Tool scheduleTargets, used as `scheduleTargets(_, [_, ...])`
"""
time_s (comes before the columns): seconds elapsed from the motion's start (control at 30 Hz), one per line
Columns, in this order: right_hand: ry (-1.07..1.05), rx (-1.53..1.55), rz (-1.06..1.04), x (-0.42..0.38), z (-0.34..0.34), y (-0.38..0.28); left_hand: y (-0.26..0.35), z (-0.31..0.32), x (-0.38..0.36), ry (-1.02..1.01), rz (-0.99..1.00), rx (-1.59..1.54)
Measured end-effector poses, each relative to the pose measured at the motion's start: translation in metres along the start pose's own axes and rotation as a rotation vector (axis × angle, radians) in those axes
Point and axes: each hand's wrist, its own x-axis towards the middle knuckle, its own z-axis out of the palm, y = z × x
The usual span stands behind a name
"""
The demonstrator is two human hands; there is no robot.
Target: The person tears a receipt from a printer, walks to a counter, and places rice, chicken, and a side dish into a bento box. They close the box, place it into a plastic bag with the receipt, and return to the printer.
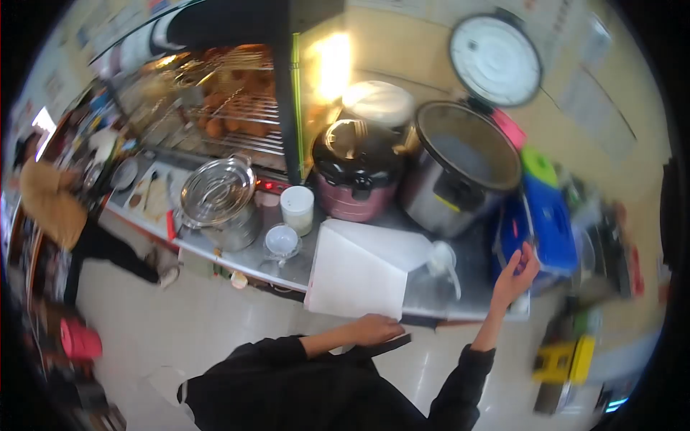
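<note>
My left hand (377,329) is low at the counter's front edge, by the lower corner of a white opened-out sheet or box (357,286). Its fingers are curled together, and I cannot tell what is in them; a dark strip (388,346) runs just below. My right hand (516,275) is raised in front of a blue lidded container (550,226), fingers apart and nothing in them. Between the hands lies a white ladle-like scoop (442,258) with its handle toward me. Behind it stands a large steel cooker (449,194) with its lid (496,61) up.
A closed maroon cooker (356,190), a white canister (297,208), a small clear bowl (281,241) and a glass-lidded pot (219,194) stand along the counter. Behind is a lit glass food warmer (230,108). A person (57,208) is at far left.
</note>
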Motion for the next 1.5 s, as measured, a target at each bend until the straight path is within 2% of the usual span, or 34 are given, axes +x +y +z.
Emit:
scheduleTargets(0.07, [-0.083, 0.208, -0.049, 0.009, 0.043, -0.032, 0.007, -0.015, 0.003, 0.093, -0.080, 0.001])
scheduleTargets(0.1, [-0.202, 0.346, -0.013, 0.003, 0.064, -0.052, -0.001, -0.016, -0.002, 0.145, -0.101, 0.036])
scheduleTargets(0.13, [-0.290, 0.475, -0.089, -0.001, 0.086, -0.072, -0.005, -0.021, -0.007, 0.193, -0.121, 0.073])
scheduleTargets(0.2, [-0.557, 0.594, -0.186, -0.019, 0.115, -0.119, 0.000, -0.041, -0.024, 0.369, -0.285, 0.128])
scheduleTargets(0.27, [-0.787, 0.840, -0.244, -0.042, 0.148, -0.157, 0.012, -0.063, -0.045, 0.524, -0.446, 0.177])
scheduleTargets(0.3, [-0.910, 0.920, -0.203, -0.054, 0.161, -0.177, 0.020, -0.072, -0.058, 0.610, -0.535, 0.204])
scheduleTargets(0.4, [-1.057, 1.070, -0.298, -0.103, 0.218, -0.220, 0.034, -0.100, -0.104, 0.862, -0.749, 0.266])
scheduleTargets(0.47, [-0.995, 1.128, -0.465, -0.134, 0.255, -0.263, 0.035, -0.114, -0.142, 1.040, -0.835, 0.246])
scheduleTargets(0.5, [-1.118, 1.097, -0.432, -0.149, 0.270, -0.288, 0.036, -0.126, -0.162, 1.085, -0.911, 0.256])
scheduleTargets(0.6, [-0.982, 0.953, -0.748, -0.203, 0.339, -0.354, 0.029, -0.182, -0.223, 1.193, -0.917, 0.392])
scheduleTargets(0.7, [-1.008, 0.645, -1.024, -0.235, 0.394, -0.388, 0.004, -0.253, -0.281, 1.360, -0.779, 0.474])
scheduleTargets(0.8, [-1.163, 0.552, -1.045, -0.233, 0.406, -0.399, -0.016, -0.331, -0.326, 1.443, -0.679, 0.397])
scheduleTargets(0.83, [-1.096, 0.590, -1.010, -0.223, 0.397, -0.403, -0.026, -0.359, -0.339, 1.437, -0.655, 0.375])
scheduleTargets(0.93, [-1.017, 0.525, -0.829, -0.178, 0.341, -0.407, -0.049, -0.438, -0.355, 1.318, -0.642, 0.322])
scheduleTargets(1.03, [-1.029, 0.342, -0.609, -0.131, 0.280, -0.398, -0.080, -0.496, -0.340, 0.994, -0.599, 0.208])
scheduleTargets(1.1, [-1.009, 0.313, -0.463, -0.113, 0.245, -0.381, -0.120, -0.506, -0.319, 0.687, -0.568, 0.212])
scheduleTargets(1.17, [-0.995, 0.238, -0.307, -0.111, 0.212, -0.363, -0.169, -0.493, -0.296, 0.342, -0.452, 0.298])
scheduleTargets(1.23, [-0.955, 0.125, -0.184, -0.119, 0.179, -0.353, -0.195, -0.474, -0.264, -0.145, -0.654, 0.294])
scheduleTargets(1.33, [-0.963, -0.026, 0.018, -0.142, 0.115, -0.324, -0.206, -0.437, -0.239, -0.336, -0.521, 0.523])
scheduleTargets(1.37, [-0.972, -0.016, 0.294, -0.157, 0.081, -0.296, -0.207, -0.427, -0.236, -0.379, -0.514, 0.548])
scheduleTargets(1.4, [-0.940, -0.012, 0.568, -0.173, 0.047, -0.266, -0.209, -0.411, -0.234, -0.380, -0.547, 0.581])
scheduleTargets(1.43, [-0.909, -0.035, 0.730, -0.186, 0.029, -0.252, -0.212, -0.395, -0.233, -0.383, -0.581, 0.613])
scheduleTargets(1.5, [-0.924, -0.125, 0.829, -0.197, 0.021, -0.252, -0.244, -0.344, -0.236, -0.277, -0.734, 0.634])
